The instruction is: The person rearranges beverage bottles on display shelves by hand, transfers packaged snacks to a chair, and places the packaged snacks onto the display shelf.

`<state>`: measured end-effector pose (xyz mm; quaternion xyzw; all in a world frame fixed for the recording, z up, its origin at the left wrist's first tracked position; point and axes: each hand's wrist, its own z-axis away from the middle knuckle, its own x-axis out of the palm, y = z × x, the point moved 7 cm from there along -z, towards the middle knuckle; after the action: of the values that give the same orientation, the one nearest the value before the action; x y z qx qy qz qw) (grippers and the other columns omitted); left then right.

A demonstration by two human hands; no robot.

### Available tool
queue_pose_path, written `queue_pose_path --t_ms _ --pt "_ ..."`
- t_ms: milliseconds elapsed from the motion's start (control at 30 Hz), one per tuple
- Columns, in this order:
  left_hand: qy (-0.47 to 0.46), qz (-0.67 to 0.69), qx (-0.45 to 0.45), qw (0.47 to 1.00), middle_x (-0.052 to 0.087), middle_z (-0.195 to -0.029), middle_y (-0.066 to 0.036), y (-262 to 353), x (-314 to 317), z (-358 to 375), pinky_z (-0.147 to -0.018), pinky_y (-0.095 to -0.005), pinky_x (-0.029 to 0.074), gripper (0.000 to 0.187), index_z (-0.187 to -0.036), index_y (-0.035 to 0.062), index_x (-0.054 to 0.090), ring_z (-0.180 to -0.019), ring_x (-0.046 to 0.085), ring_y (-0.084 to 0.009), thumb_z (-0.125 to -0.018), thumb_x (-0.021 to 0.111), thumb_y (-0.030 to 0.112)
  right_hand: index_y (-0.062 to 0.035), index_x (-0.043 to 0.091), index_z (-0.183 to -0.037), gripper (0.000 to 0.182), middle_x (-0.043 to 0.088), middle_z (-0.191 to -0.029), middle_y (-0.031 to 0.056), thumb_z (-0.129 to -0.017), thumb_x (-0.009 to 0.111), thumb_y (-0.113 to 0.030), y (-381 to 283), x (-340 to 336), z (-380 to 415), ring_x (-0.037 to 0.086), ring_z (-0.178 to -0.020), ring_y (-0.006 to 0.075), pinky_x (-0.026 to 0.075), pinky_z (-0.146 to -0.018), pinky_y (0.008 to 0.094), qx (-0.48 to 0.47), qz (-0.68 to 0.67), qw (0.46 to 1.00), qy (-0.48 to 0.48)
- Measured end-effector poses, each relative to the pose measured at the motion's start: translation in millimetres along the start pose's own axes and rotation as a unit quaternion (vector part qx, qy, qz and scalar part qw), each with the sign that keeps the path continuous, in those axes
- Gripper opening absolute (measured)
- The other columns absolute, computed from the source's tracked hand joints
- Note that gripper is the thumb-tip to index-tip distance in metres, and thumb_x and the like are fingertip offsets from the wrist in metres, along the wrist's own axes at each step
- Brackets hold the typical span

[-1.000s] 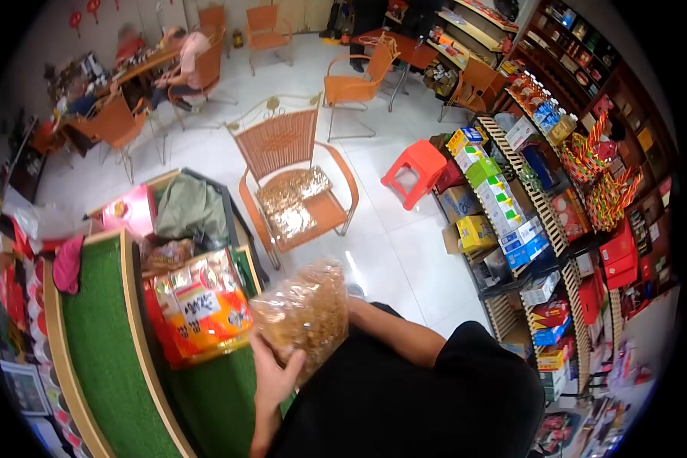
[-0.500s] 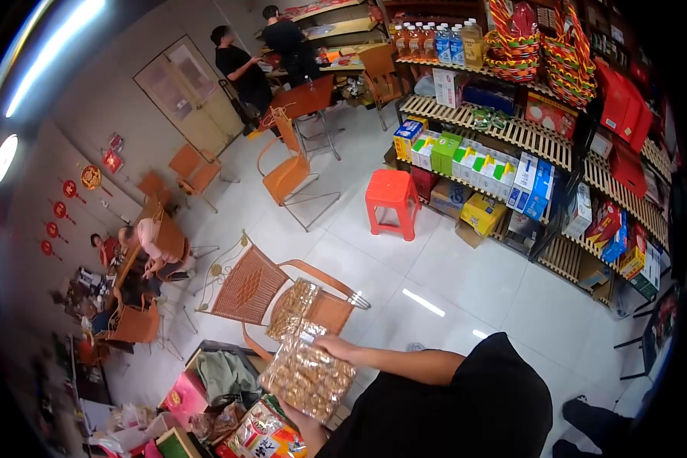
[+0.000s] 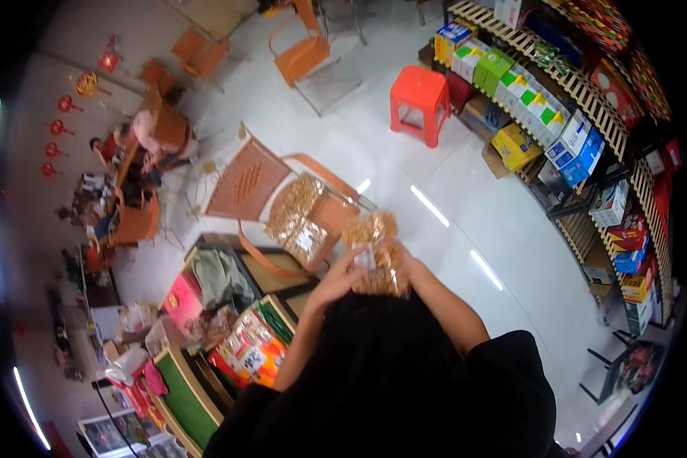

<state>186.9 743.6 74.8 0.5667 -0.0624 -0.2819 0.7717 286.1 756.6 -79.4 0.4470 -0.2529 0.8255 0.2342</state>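
A clear plastic pack of brown, lumpy pieces [image 3: 383, 267] is held in front of the black shirt. My left hand [image 3: 343, 276] grips the pack's left side, fingers near a whitish label. On its right edge rests my right hand [image 3: 412, 269], closed round it, with the fingers partly hidden. More clear packs of similar pieces [image 3: 294, 210] lie on the seat of a woven brown chair [image 3: 244, 183], just beyond my left hand; one of them bears a white label.
A red stool [image 3: 420, 95] stands ahead. Shelves with boxes [image 3: 538, 99] curve along the right. At the lower left are a green-lined bin [image 3: 183, 397] and a red-and-white food bag [image 3: 252, 351]. Two seated people [image 3: 149, 133] are at the far left.
The view has tilted down and shifted. The pack has moved from beside the chair to in front of the body, with both hands now at its sides. More of the packs on the chair shows.
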Motion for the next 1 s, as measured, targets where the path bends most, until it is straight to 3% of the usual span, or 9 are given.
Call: queue_pose_path --t_ms 100,233,367,433,500,567,667,867,1000 --pt "0.021 0.018 -0.016 0.999 0.051 -0.115 -0.011 -10 -14 -20 -0.090 -0.0285 0.041 0.040 -0.124 0.0017 0.050 -0.105 0.049 -0.0163 -0.089 0.059 0.019 -0.0014 0.049 -0.124 0.051 0.055 -0.121 0.0164 -0.095 0.041 -0.043 -20 0 -7 0.058 -0.105 0.0281 0.052 -0.084 0.0479 0.004 -0.023 1.000 0.013" --pt "0.164 -0.141 0.007 0.976 0.047 -0.123 -0.016 -66 -56 -49 -0.089 -0.0347 0.045 0.067 -0.130 0.0004 0.041 -0.107 0.051 -0.0214 -0.079 0.071 0.032 -0.0009 0.049 -0.123 0.049 0.056 -0.119 0.0168 -0.095 0.041 -0.041 -43 -2 -29 0.058 -0.105 0.0286 0.052 -0.084 0.0476 0.003 -0.032 0.999 0.043" --pt "-0.012 0.124 -0.217 0.968 0.053 -0.117 -0.012 -76 -78 -65 -0.082 -0.0324 0.045 0.073 -0.133 0.0007 0.035 -0.102 0.053 -0.0186 -0.082 0.067 0.042 -0.0005 0.049 -0.123 0.048 0.057 -0.118 0.0172 -0.096 0.040 -0.039 -52 -7 -68 0.058 -0.104 0.0292 0.051 -0.085 0.0473 0.008 -0.053 0.995 0.089" --pt "-0.036 0.183 -0.146 0.972 0.052 -0.113 -0.009 -99 -95 -82 -0.080 -0.0274 0.044 0.066 -0.134 0.0003 0.034 -0.100 0.051 -0.0174 -0.088 0.059 0.042 -0.0002 0.049 -0.123 0.047 0.057 -0.117 0.0174 -0.096 0.040 -0.038 -54 -11 -92 0.058 -0.104 0.0295 0.051 -0.085 0.0471 0.010 -0.066 0.990 0.121" --pt "-0.030 0.257 -0.228 0.939 0.054 -0.110 -0.005 -127 -125 -93 -0.082 -0.0258 0.042 0.055 -0.128 0.0015 0.042 -0.099 0.050 -0.0139 -0.091 0.056 0.040 0.0000 0.049 -0.123 0.046 0.057 -0.117 0.0176 -0.096 0.040 -0.037 -57 -15 -112 0.058 -0.103 0.0298 0.051 -0.085 0.0470 -0.013 -0.060 0.982 0.177" --pt "-0.008 0.205 -0.187 0.961 0.056 -0.106 -0.004 -164 -156 -107 -0.081 -0.0260 0.043 0.051 -0.123 0.0025 0.050 -0.099 0.050 -0.0126 -0.091 0.055 0.042 -0.0008 0.043 -0.130 0.051 0.054 -0.122 0.0170 -0.096 0.039 -0.038 -61 -13 -128 0.053 -0.111 0.0301 0.046 -0.093 0.0436 -0.051 -0.006 0.967 0.249" --pt "0.029 0.094 -0.232 0.968 0.062 -0.106 -0.013 -236 -205 -119 -0.083 -0.0321 0.045 0.056 -0.121 0.0006 0.053 -0.097 0.058 -0.0218 -0.087 0.058 0.044 -0.0025 0.043 -0.130 0.056 0.051 -0.125 0.0151 -0.094 0.043 -0.045 -33 -22 -160 0.051 -0.113 0.0283 0.042 -0.097 0.0451 0.063 -0.066 0.952 0.294" --pt "-0.039 -0.021 -0.286 0.957 0.059 -0.116 -0.023 -334 -259 -165 -0.090 -0.0382 0.044 0.064 -0.131 0.0078 0.048 -0.107 0.058 -0.0337 -0.084 0.057 0.049 -0.0134 0.038 -0.135 0.061 0.047 -0.129 0.0110 -0.090 0.047 -0.053 56 -58 -247 0.049 -0.115 0.0263 0.037 -0.097 0.0446 0.246 0.159 0.871 0.396" --pt "-0.093 -0.080 -0.261 0.958 0.053 -0.122 -0.027 -400 -261 -223 -0.094 -0.0415 0.043 0.060 -0.136 0.0128 0.043 -0.109 0.055 -0.0391 -0.086 0.055 0.044 -0.0133 0.034 -0.136 0.062 0.051 -0.124 0.0085 -0.088 0.053 -0.048 63 -86 -298 0.052 -0.108 0.0281 0.040 -0.091 0.0497 0.180 0.166 0.856 0.456"
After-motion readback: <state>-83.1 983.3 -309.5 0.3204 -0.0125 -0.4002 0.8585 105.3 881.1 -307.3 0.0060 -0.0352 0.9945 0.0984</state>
